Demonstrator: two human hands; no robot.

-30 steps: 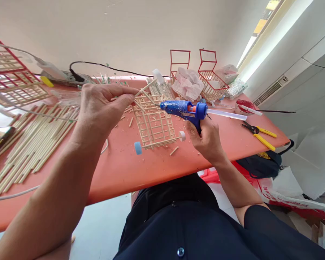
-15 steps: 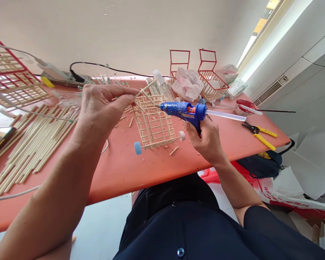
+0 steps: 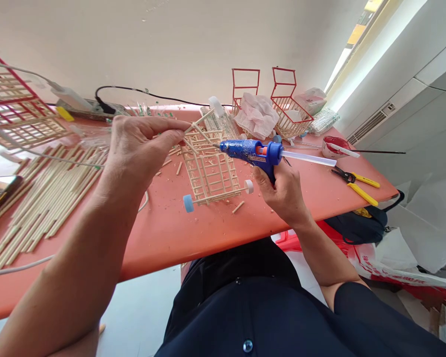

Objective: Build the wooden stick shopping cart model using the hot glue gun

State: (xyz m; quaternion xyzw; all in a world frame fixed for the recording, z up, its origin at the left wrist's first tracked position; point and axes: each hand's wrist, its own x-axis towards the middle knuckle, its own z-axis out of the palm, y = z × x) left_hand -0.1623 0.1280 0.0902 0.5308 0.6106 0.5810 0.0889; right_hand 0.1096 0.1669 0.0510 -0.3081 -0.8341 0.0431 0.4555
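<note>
A: Where's the wooden-stick cart frame [image 3: 212,171]?
B: Mid-bench, on the orange tabletop [image 3: 163,233]. Take it as the clock's centre, with twelve toward the wall.
A: And the left hand [image 3: 144,144]?
B: At ten o'clock. Thumb and index finger pinch a thin wooden stick [image 3: 194,126] at the frame's upper corner.
A: The right?
B: The right hand [image 3: 282,191] is at four o'clock, fingers curled around the handle of a blue hot glue gun [image 3: 250,151], thumb along its near side. The nozzle points toward nine, at the frame's upper sticks; whether it touches, I can't tell. A translucent glue stick [image 3: 310,158] pokes out of the back.
A: Any wheels?
B: A blue wheel [image 3: 188,203] at seven, a white wheel [image 3: 249,186] at four, with a stick running between them.
A: What's further out?
B: Loose wooden rods [image 3: 55,198] at nine, yellow-handled pliers [image 3: 357,185] at three, a red-stained cup [image 3: 332,147] just beyond them, and crumpled white tissue [image 3: 257,116] at one, beside a red-rimmed stick basket [image 3: 292,119].
</note>
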